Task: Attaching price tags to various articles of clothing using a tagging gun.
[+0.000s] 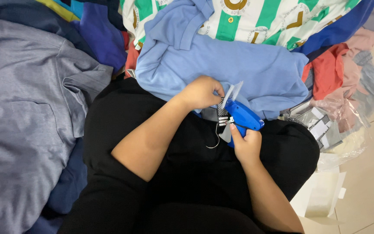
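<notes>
Tagging gun point(244, 116): a blue plastic, pistol-shaped tool, lying across the lap of a seated person in black clothing, just below the lower edge of the light blue shirt point(221, 65). All positions below are given relative to this gun.

Right hand point(247, 145): closed around the gun's grip from underneath, thumb laid along the near side of the body. This grip keeps the nose of the gun pointing up and left, toward the shirt hem, and leaves the trigger within reach of the fingers.

Left hand point(202, 92): directly left of the gun's nose, fingers curled shut and pinching a pale card tag point(232, 92) together with what appears to be a fold of the shirt fabric; the exact contact is hidden by the fingers. Holding both at the nose presents them to the needle in one stack.

A strip of white fasteners point(222, 113) sits at the gun's left side, and a thin wire hook point(215, 141) hangs below it.

Surroundings: the light blue shirt is spread above the gun, drawn onto the lap so the hem is close to the work. A green and white striped garment point(260, 19) lies beyond it. A grey-blue button shirt point(22, 108) lies far left. Right of the gun, a clear plastic bag of tags point(325, 128) rests on the floor, with an open white cardboard box point(321, 195) below it, both within arm's reach.
</notes>
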